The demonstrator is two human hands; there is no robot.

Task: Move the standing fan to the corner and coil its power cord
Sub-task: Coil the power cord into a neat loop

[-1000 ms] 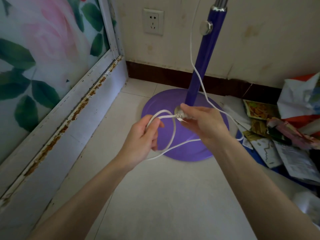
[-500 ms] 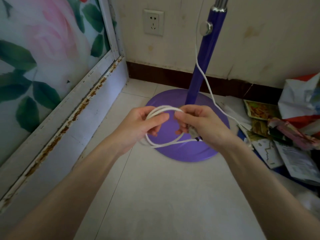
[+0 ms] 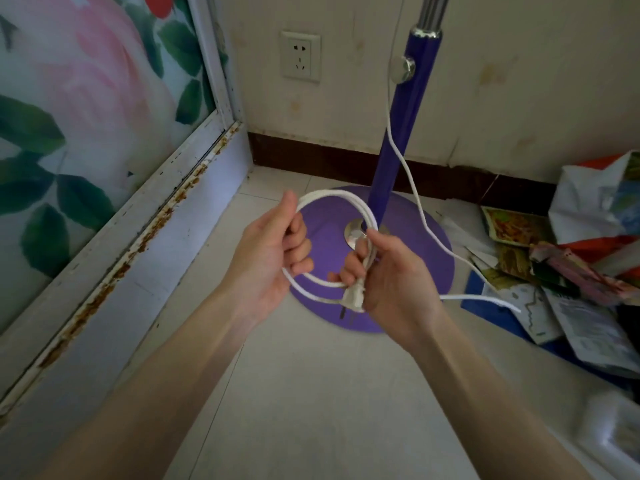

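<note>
The standing fan's purple pole (image 3: 405,133) rises from its round purple base (image 3: 422,258) on the floor near the room corner; the fan head is out of view. Its white power cord (image 3: 408,174) hangs down along the pole, swings right, and comes back to my hands. Between the hands the cord forms a coil of loops (image 3: 332,199). My left hand (image 3: 270,258) grips the left side of the coil. My right hand (image 3: 391,275) pinches the right side together with the white plug (image 3: 353,299), whose prongs point down.
A wall socket (image 3: 300,57) sits above the dark skirting board. A sliding door with a flower print and a rusty frame (image 3: 138,230) runs along the left. A heap of papers, packets and bags (image 3: 571,265) lies on the floor at the right.
The coil has grown wider with another loop, and my hands have drawn apart. The plug has shifted down into my right palm.
</note>
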